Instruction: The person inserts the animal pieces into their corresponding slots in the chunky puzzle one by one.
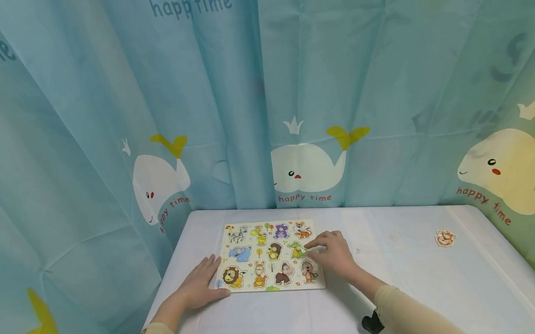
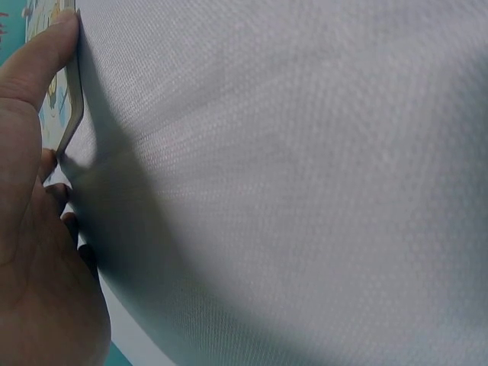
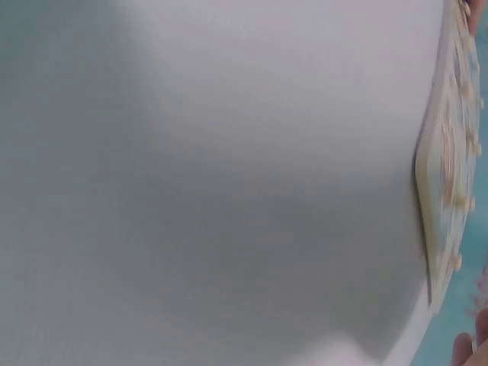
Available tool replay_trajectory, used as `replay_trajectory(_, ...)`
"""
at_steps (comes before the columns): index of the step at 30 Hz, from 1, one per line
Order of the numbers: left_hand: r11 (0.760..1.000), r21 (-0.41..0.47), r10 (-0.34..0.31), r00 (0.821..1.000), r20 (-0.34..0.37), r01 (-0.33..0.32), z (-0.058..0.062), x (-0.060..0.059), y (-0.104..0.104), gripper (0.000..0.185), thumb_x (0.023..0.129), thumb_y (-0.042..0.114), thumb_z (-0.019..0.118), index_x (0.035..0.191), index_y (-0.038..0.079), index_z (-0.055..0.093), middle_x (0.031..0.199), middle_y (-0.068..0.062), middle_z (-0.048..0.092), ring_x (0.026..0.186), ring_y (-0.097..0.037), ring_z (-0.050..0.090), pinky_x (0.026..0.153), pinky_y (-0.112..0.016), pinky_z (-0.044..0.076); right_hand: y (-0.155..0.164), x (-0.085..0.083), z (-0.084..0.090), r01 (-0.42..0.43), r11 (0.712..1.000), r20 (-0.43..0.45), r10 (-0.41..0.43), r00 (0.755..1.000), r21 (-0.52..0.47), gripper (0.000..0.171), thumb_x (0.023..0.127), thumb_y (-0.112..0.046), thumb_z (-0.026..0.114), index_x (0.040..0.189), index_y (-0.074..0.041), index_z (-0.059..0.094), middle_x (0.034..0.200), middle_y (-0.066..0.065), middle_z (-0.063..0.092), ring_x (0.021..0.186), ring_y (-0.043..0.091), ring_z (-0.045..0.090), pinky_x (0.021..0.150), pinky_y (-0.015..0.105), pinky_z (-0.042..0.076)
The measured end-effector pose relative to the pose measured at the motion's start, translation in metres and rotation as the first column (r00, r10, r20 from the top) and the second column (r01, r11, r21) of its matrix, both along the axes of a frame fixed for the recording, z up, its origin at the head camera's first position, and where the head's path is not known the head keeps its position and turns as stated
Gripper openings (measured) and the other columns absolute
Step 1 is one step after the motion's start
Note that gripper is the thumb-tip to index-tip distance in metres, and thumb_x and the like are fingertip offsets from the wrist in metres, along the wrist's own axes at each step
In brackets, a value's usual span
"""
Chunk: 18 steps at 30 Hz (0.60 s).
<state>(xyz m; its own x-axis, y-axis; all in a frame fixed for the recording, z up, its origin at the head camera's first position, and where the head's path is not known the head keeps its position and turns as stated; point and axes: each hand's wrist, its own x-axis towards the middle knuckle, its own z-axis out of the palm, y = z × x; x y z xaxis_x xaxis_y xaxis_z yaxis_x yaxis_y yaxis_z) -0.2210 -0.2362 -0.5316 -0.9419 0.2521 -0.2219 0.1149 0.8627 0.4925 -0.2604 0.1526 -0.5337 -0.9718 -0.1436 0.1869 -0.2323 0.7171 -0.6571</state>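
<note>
Pale blue curtains printed with white whales and "happy time" (image 1: 297, 169) hang around a white cloth-covered bench (image 1: 405, 293). On it, the left hand (image 1: 201, 286) lies flat with straight fingers against the near left corner of a rectangular wooden animal peg-puzzle board (image 1: 271, 255). The right hand (image 1: 331, 255) rests over the board's right edge, forefinger stretched toward the green crocodile piece (image 1: 297, 250), its other fingers loosely bent; whether it pinches anything cannot be told. The board lies flat near the bench's far left part, long axis running left to right, its animals upright toward the person. A small orange animal puzzle piece (image 1: 445, 238) lies well apart on the right.

Only the left wrist view shows the thumb (image 2: 46, 53) touching the board's thin edge (image 2: 74, 114). The right wrist view shows the board edge-on (image 3: 450, 175), pegs standing up, with a fingertip barely in frame.
</note>
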Motion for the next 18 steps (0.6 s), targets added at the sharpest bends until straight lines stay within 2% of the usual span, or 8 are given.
replay_trajectory(5, 1.0, 0.001, 0.0, 1.0, 0.002, 0.0, 0.001, 0.0, -0.001, 0.104, 0.082, 0.055, 0.08, 0.16, 0.004, 0.032, 0.166, -0.021, 0.024, 0.153, -0.044, 0.016, 0.121, -0.064, 0.018, 0.027, -0.004, 0.004, 0.056, 0.998, 0.0, -0.056, 0.998, -0.022, 0.016, 0.084, -0.017, 0.084, 0.1, -0.018, 0.083, 0.104, 0.002, 0.069, 0.114, 0.032, 0.049, 0.096, 0.052, 0.042)
replay_trajectory(12, 1.0, 0.004, 0.001, 1.0, 0.002, -0.001, 0.0, 0.001, -0.001, 0.104, 0.082, 0.054, 0.08, 0.16, 0.004, 0.032, 0.166, -0.02, 0.024, 0.153, -0.043, 0.016, 0.121, -0.064, 0.018, 0.068, -0.005, 0.005, 0.137, 0.989, 0.025, -0.136, 0.99, -0.046, 0.02, 0.092, -0.017, 0.076, 0.11, -0.011, 0.081, 0.113, 0.012, 0.068, 0.121, 0.039, 0.046, 0.098, 0.057, 0.041)
replay_trajectory(18, 1.0, -0.002, -0.002, 1.0, 0.0, 0.002, 0.001, 0.001, -0.001, 0.103, 0.083, 0.054, 0.079, 0.16, 0.004, 0.032, 0.166, -0.021, 0.024, 0.153, -0.043, 0.016, 0.121, -0.064, 0.018, 0.114, -0.004, 0.005, 0.206, 0.978, 0.001, -0.206, 0.979, -0.017, 0.024, 0.097, -0.017, 0.07, 0.116, -0.004, 0.077, 0.118, 0.02, 0.067, 0.122, 0.045, 0.045, 0.099, 0.06, 0.039)
